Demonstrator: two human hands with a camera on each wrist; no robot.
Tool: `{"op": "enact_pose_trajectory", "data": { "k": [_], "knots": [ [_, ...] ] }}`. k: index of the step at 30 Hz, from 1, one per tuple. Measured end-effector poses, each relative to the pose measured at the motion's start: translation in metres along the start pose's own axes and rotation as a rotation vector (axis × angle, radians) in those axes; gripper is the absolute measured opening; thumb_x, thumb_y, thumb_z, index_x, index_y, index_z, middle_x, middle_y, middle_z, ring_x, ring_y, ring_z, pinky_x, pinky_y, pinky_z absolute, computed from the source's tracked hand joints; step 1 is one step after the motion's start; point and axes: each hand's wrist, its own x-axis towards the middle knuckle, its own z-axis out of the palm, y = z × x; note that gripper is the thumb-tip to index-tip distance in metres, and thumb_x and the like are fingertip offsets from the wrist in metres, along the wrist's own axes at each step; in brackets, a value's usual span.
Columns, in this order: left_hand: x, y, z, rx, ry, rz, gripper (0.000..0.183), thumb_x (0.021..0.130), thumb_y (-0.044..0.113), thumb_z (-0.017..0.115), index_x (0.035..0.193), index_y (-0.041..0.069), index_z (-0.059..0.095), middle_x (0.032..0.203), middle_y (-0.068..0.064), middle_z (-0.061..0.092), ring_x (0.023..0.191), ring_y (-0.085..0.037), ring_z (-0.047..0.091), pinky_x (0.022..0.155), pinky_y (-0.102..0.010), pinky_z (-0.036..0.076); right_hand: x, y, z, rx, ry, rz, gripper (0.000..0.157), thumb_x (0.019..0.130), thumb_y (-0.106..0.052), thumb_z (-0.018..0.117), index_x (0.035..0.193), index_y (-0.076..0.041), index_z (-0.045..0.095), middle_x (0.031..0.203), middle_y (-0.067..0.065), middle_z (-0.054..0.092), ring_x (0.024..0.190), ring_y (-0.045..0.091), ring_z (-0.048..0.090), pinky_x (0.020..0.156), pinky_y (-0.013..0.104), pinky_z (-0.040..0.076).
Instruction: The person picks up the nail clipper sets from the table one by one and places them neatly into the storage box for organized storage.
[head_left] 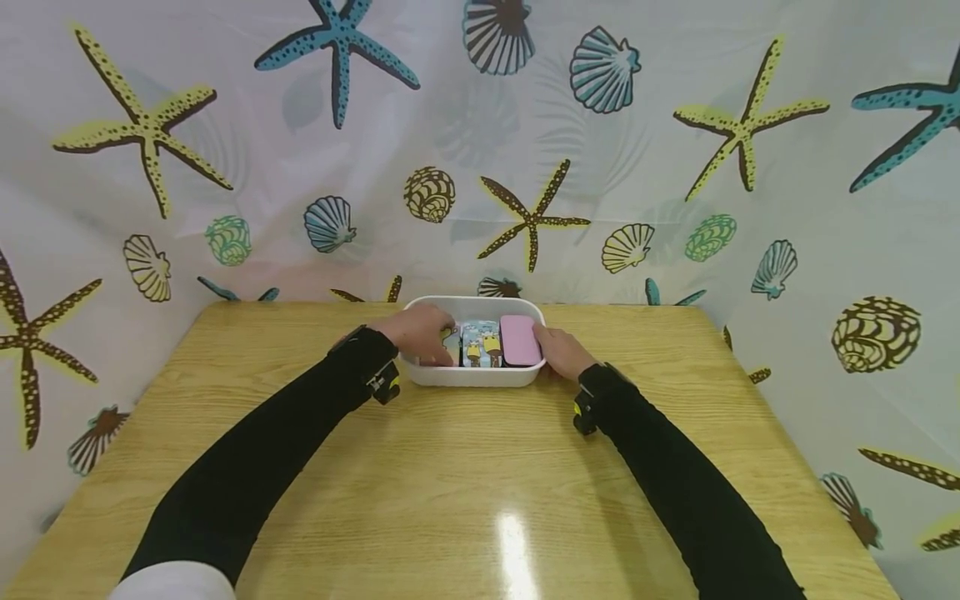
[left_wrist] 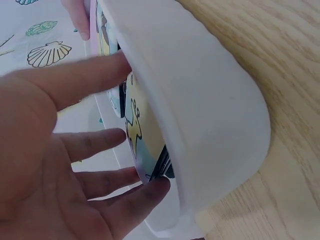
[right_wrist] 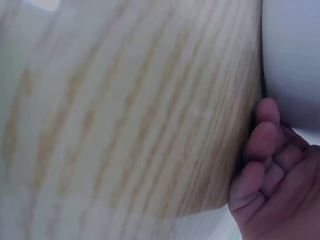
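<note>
A white oblong tub [head_left: 471,378] stands on the wooden table with three small cases side by side in it. The pink case [head_left: 519,340] is at the right, the blue giraffe-print case [head_left: 472,333] in the middle. At the left lies a zipped case with a starfish print [left_wrist: 145,117], partly covered in the head view. My left hand [head_left: 423,333] reaches into the tub and grips this case, thumb and fingers spread around its edges. My right hand [head_left: 566,354] holds the tub's right end, fingers [right_wrist: 262,140] curled low against the outer wall.
The wooden table [head_left: 435,467] extends on both sides and in front of the tub. Behind it hangs a white curtain [head_left: 450,125] printed with starfish and shells, which also runs along the left and right sides.
</note>
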Motion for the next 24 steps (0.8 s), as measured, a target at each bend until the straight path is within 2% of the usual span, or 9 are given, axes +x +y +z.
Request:
{"op": "enact_pose_trajectory", "data": {
  "k": [3, 7, 10, 16, 22, 24],
  "knots": [
    [0.001, -0.002, -0.001, 0.018, -0.040, -0.005, 0.065, 0.088, 0.018, 0.073, 0.148, 0.008, 0.050, 0.137, -0.010, 0.057, 0.106, -0.023, 0.049, 0.085, -0.035, 0.042, 0.001, 0.002, -0.001, -0.006, 0.000, 0.000, 0.066, 0.108, -0.050, 0.017, 0.109, -0.003, 0.064, 0.077, 0.011, 0.063, 0.062, 0.022, 0.057, 0.059, 0.032, 0.046],
    [0.000, -0.004, -0.003, 0.084, -0.095, -0.002, 0.071, 0.087, 0.001, 0.062, 0.154, 0.011, 0.041, 0.150, -0.014, 0.047, 0.114, -0.025, 0.045, 0.093, -0.036, 0.041, 0.001, 0.003, -0.002, -0.004, -0.005, 0.000, 0.065, 0.108, -0.050, 0.017, 0.111, -0.003, 0.063, 0.078, 0.011, 0.062, 0.063, 0.022, 0.057, 0.060, 0.032, 0.046],
    [-0.002, -0.005, -0.003, 0.088, -0.093, 0.013, 0.070, 0.088, -0.003, 0.058, 0.155, 0.011, 0.040, 0.153, -0.016, 0.044, 0.118, -0.026, 0.045, 0.099, -0.037, 0.040, 0.002, 0.003, -0.001, 0.001, -0.005, 0.007, 0.065, 0.108, -0.051, 0.018, 0.111, -0.004, 0.063, 0.078, 0.011, 0.062, 0.064, 0.022, 0.057, 0.060, 0.032, 0.047],
    [-0.003, -0.010, -0.001, 0.064, -0.057, 0.005, 0.073, 0.087, -0.005, 0.060, 0.154, 0.017, 0.042, 0.154, -0.012, 0.044, 0.118, -0.024, 0.045, 0.091, -0.036, 0.041, -0.001, 0.000, -0.002, 0.008, -0.007, 0.012, 0.066, 0.108, -0.051, 0.017, 0.110, -0.004, 0.062, 0.080, 0.012, 0.062, 0.065, 0.023, 0.057, 0.061, 0.032, 0.046],
    [-0.002, -0.013, 0.000, 0.042, -0.056, 0.004, 0.073, 0.086, -0.002, 0.064, 0.154, 0.016, 0.043, 0.154, -0.012, 0.045, 0.120, -0.024, 0.045, 0.101, -0.038, 0.040, -0.001, 0.000, -0.001, 0.012, -0.006, 0.016, 0.065, 0.108, -0.051, 0.018, 0.109, -0.004, 0.062, 0.079, 0.011, 0.062, 0.065, 0.022, 0.056, 0.060, 0.032, 0.045],
    [-0.003, -0.013, 0.000, 0.038, -0.056, 0.004, 0.073, 0.086, -0.002, 0.064, 0.154, 0.016, 0.043, 0.154, -0.012, 0.045, 0.120, -0.024, 0.045, 0.101, -0.038, 0.040, 0.000, 0.001, -0.001, 0.013, -0.004, 0.015, 0.065, 0.108, -0.051, 0.018, 0.109, -0.004, 0.063, 0.079, 0.011, 0.062, 0.065, 0.022, 0.056, 0.061, 0.032, 0.046]
  ]
}}
